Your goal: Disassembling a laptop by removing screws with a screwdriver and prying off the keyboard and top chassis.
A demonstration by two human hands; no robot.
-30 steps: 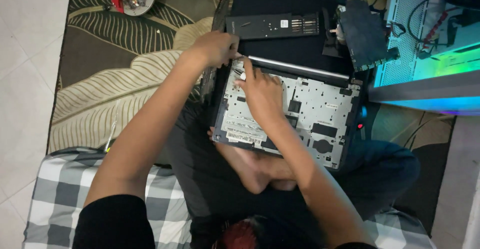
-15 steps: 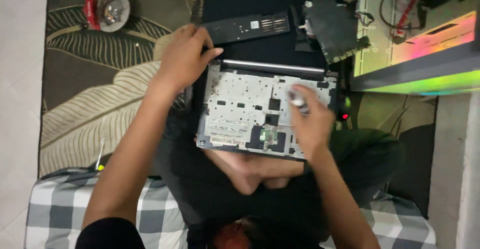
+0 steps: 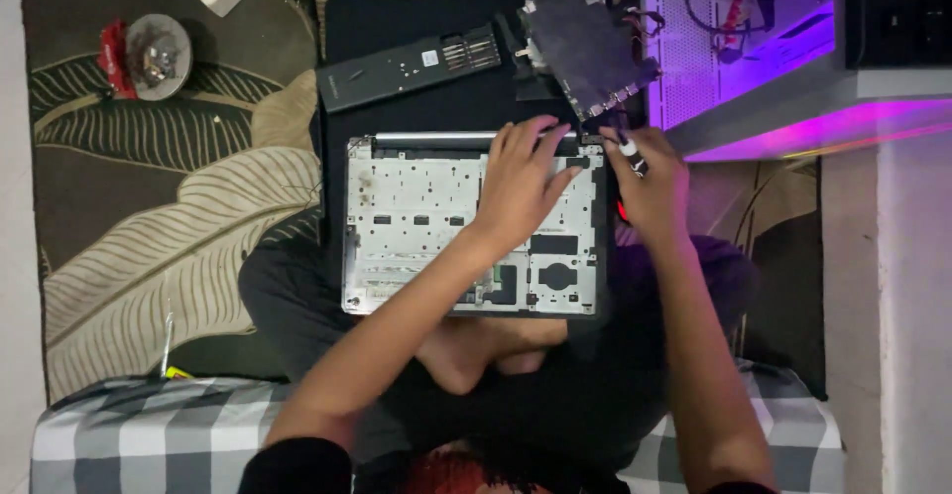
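One small white label (image 3: 429,58) sits on the long black strip (image 3: 409,67) that lies just above the open laptop base (image 3: 416,221). The label is a little square with tiny marks too small to make out. No packages, signs or screens show anywhere near the laptop base.

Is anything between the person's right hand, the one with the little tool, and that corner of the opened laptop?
Nothing visible. The right hand holds the small tool right at the laptop shell's far right corner; the left hand rests flat beside it.

Silver-grey laptop chassis (image 3: 426,216), leaf-patterned dark rug (image 3: 149,216), black-and-white checked cushion (image 3: 149,434)
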